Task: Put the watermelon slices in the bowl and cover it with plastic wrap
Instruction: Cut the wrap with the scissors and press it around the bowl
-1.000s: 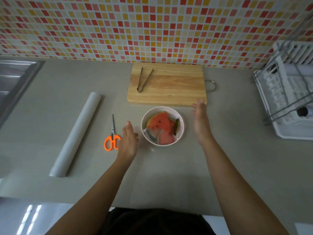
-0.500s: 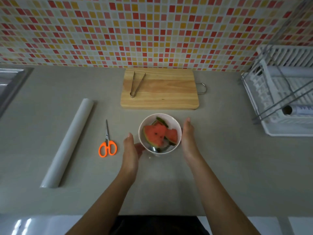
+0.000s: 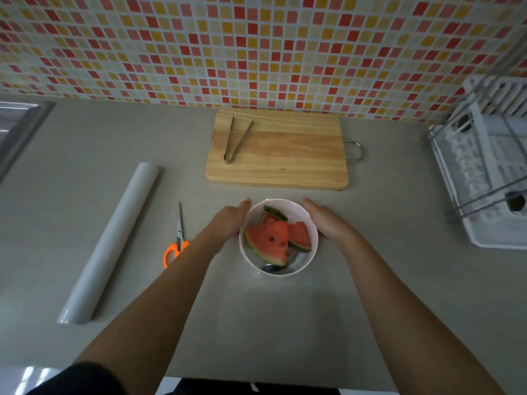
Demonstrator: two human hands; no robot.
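A white bowl [image 3: 302,266] stands on the grey counter in front of me, holding red watermelon slices [image 3: 271,238] with green rind. My left hand [image 3: 228,223] presses flat against the bowl's left side and my right hand [image 3: 328,220] against its right side, so the bowl sits clasped between them. A faint glossy film seems to lie over the bowl and the counter just in front of it; I cannot tell its edges. The white roll of plastic wrap [image 3: 111,243] lies at an angle on the left.
Orange-handled scissors [image 3: 176,246] lie between the roll and my left arm. Behind the bowl is a wooden cutting board [image 3: 285,155] with metal tongs [image 3: 235,141] on it. A white dish rack [image 3: 490,181] stands at the right, a sink [image 3: 14,129] at the far left.
Both hands have closed in from either side until they hold the bowl. The slices inside have shifted round, and the bowl sits nearer to me.
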